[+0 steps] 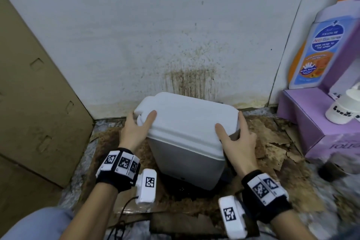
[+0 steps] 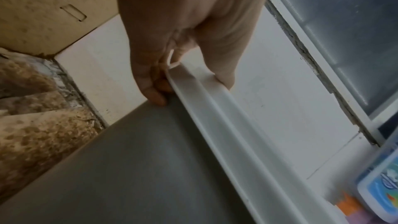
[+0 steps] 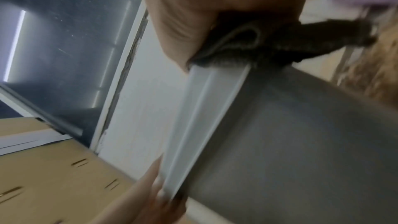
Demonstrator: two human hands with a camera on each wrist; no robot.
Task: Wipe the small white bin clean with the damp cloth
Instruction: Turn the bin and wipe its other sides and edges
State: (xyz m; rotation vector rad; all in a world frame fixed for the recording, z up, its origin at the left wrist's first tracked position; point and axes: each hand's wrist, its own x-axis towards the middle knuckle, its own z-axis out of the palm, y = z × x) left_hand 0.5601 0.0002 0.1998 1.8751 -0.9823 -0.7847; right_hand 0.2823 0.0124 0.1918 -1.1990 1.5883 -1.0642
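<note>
**Both hands on the bin**

Your left hand [image 1: 136,128] grips the lid's left edge, thumb on top, fingers curled under the rim. Your right hand [image 1: 238,138] clamps the right edge with a dark cloth [image 3: 269,40] pressed against the rim. The bin [image 1: 187,132] stands on stained cardboard [image 1: 272,142], close to the wall [image 1: 155,25].
</note>
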